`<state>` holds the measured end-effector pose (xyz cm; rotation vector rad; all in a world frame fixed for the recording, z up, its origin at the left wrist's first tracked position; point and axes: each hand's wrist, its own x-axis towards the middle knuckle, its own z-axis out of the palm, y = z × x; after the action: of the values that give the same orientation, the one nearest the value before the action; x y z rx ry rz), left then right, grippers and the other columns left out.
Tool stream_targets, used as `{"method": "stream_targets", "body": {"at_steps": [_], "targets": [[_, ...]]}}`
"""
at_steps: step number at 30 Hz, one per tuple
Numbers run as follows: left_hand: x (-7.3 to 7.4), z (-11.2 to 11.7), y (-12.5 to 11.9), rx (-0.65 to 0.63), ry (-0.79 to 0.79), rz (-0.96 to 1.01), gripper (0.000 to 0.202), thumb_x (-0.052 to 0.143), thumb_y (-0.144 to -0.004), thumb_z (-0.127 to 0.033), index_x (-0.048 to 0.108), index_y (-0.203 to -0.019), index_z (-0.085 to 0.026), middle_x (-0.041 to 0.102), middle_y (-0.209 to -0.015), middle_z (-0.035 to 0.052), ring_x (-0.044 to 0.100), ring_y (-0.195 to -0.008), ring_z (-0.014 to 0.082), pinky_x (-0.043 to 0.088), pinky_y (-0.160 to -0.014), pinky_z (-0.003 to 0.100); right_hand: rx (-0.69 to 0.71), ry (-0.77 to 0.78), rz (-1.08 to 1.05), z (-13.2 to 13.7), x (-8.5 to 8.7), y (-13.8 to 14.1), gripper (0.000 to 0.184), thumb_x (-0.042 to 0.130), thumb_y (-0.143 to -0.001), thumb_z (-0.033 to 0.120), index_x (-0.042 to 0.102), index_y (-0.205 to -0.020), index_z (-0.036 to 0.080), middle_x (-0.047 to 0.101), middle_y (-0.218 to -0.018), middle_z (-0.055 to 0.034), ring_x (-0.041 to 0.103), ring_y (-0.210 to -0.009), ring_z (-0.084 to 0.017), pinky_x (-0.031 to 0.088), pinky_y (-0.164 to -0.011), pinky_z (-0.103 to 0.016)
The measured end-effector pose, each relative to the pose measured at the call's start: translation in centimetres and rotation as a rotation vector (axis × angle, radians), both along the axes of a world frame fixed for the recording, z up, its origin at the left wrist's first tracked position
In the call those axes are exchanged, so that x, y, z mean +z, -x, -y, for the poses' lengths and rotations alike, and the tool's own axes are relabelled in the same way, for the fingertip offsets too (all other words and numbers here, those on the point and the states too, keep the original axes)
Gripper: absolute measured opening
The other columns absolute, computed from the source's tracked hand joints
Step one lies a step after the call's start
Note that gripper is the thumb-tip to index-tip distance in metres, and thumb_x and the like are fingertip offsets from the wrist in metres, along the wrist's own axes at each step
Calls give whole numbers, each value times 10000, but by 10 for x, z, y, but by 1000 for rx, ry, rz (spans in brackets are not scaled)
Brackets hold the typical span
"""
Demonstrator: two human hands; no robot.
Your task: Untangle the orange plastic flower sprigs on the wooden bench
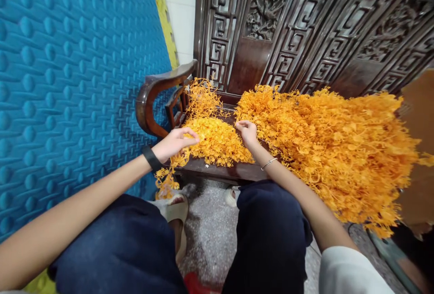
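Note:
My left hand (174, 142), with a black band on its wrist, rests on a small heap of orange plastic sprigs (217, 142) at the left end of a dark carved wooden bench (217, 171). Its fingers curl and pinch at the sprigs. My right hand (247, 132), with a thin bracelet on its wrist, reaches into the edge of the large orange pile (339, 149) that covers the rest of the seat. Its fingers are bent down into the sprigs. What each hand grips is too small to make out.
A blue padded mat (74, 81) stands at the left, close to the bench's curved armrest (152, 95). The carved backrest (305, 27) rises behind the piles. A few sprigs hang over the seat's front edge above a speckled floor (210, 230). My knees are below.

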<state>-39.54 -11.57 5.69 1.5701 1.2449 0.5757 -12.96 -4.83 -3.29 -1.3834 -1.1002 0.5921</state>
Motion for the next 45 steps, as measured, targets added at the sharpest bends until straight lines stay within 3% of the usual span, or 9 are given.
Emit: {"method": "stream_targets", "body": {"at_steps": [8, 13, 17, 21, 27, 30, 35, 39, 45], "targets": [[4, -2, -4, -205, -82, 30, 106, 573, -821, -233, 534, -884, -157, 311, -407, -116, 251, -326, 36, 180, -340, 148, 188, -105, 333, -10, 21, 23, 90, 637, -668, 165, 549, -680, 183, 581, -714, -8, 512, -666, -146, 429, -698, -307], [4, -3, -8, -234, -132, 14, 129, 587, -800, -242, 569, -874, -138, 309, -398, -118, 245, -340, 42, 174, -371, 166, 164, -104, 647, -13, 21, 30, 14, 617, -734, 189, 627, -726, 183, 608, -866, -62, 516, -880, -217, 385, -857, -398], [-3, -4, -12, -231, -222, 15, 114, 601, -775, -231, 584, -829, -133, 317, -390, -115, 265, -357, 51, 176, -414, 181, 149, -117, 755, -11, 20, 30, 145, 614, -738, 176, 645, -879, 187, 595, -1038, -100, 489, -1017, -268, 352, -910, -443], [-6, -4, -16, -207, -258, -4, 90, 601, -765, -218, 581, -793, -134, 319, -379, -116, 278, -360, 59, 201, -436, 190, 208, -163, 560, 2, 34, 36, 114, 611, -748, 224, 635, -854, 188, 618, -999, -87, 530, -988, -242, 378, -906, -416], [-5, -4, -13, -114, -280, -35, 87, 589, -771, -220, 581, -793, -136, 361, -363, -104, 339, -338, 72, 241, -427, 189, 671, 45, 144, 42, 71, 62, 383, 566, -768, 549, 625, -694, 178, 630, -690, -19, 574, -632, -136, 448, -660, -293], [-4, -3, -9, -99, -297, -39, 99, 597, -772, -234, 572, -786, -139, 372, -351, -102, 353, -323, 69, 241, -409, 179, 787, 143, 143, 58, 76, 71, 350, 722, -644, 484, 629, -748, 163, 637, -697, -8, 574, -628, -117, 453, -640, -272], [-7, -4, -5, -61, -296, -26, 195, 595, -784, -271, 567, -936, -153, 434, -355, -88, 422, -319, 91, 294, -385, 169, 821, 144, 93, 68, 75, 79, 465, 797, -583, 306, 574, -973, 184, 601, -669, 38, 562, -600, -99, 439, -580, -235], [-11, -5, -3, -85, -265, 0, 341, 575, -805, -290, 545, -1119, -161, 461, -379, -79, 447, -320, 104, 309, -371, 175, 813, 49, 44, 66, 72, 85, 266, 748, -643, 326, 606, -820, 189, 618, -698, 15, 572, -631, -111, 473, -634, -272], [-9, -3, -2, -152, -263, -9, 166, 555, -811, -319, 595, -870, -168, 437, -412, -72, 405, -348, 78, 302, -408, 174, 683, 69, -6, 57, 67, 84, 247, 770, -575, 346, 605, -651, 179, 636, -622, 6, 573, -591, -127, 468, -607, -287]]}}
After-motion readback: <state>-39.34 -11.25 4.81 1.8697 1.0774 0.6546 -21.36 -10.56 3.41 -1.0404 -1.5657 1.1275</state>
